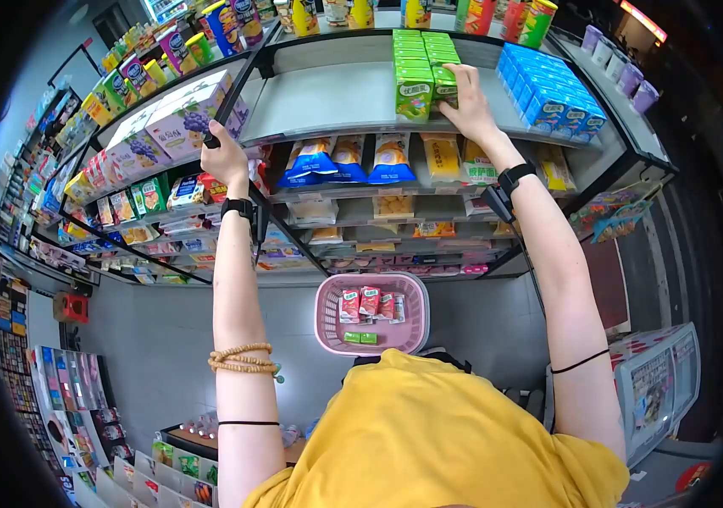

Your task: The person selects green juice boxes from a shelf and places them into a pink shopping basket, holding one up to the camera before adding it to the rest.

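On the upper shelf, my right hand (470,106) has its fingers curled round the front green carton (444,85) of the right-hand row. Another row of green cartons (413,85) stands directly to its left. My left hand (226,157) is closed on the dark shelf frame (227,108), beside white boxes with purple grapes (179,118). Below on the floor, a pink basket (324,315) holds several red-and-white cartons (369,300) and two small green cartons (360,338).
Blue cartons (552,93) stand at the right end of the upper shelf. Canisters (361,15) line the shelf above. Bagged snacks (392,158) sit on the shelf below. A white freezer case (658,394) is at the lower right.
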Action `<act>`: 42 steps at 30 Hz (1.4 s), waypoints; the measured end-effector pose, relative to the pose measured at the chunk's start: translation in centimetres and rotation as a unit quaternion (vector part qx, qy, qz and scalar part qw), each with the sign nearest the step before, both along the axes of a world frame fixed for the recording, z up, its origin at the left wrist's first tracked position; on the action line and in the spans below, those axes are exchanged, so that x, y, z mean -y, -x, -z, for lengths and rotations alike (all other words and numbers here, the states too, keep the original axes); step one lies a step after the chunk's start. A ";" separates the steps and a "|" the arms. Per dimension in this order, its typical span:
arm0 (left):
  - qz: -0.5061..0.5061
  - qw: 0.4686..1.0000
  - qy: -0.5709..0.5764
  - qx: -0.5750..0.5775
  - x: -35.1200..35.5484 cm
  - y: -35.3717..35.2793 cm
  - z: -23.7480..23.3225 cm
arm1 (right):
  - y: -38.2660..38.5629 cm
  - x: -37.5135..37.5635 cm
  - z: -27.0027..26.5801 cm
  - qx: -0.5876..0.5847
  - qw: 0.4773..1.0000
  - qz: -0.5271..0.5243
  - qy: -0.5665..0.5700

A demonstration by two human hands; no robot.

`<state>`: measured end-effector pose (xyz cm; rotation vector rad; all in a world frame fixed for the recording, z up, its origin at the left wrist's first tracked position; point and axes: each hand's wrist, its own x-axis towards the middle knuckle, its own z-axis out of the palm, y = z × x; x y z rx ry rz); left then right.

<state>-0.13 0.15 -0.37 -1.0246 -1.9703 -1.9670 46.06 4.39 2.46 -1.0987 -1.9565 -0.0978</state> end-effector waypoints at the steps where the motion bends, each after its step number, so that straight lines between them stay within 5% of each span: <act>1: 0.003 1.000 -0.001 0.000 0.1 0.0 -0.1 | 0.0 0.0 0.0 0.001 1.000 -0.001 -0.003; 42: -0.013 1.000 -0.002 -0.015 -0.4 0.2 0.3 | 0.0 -0.3 0.4 -0.006 0.999 0.035 0.020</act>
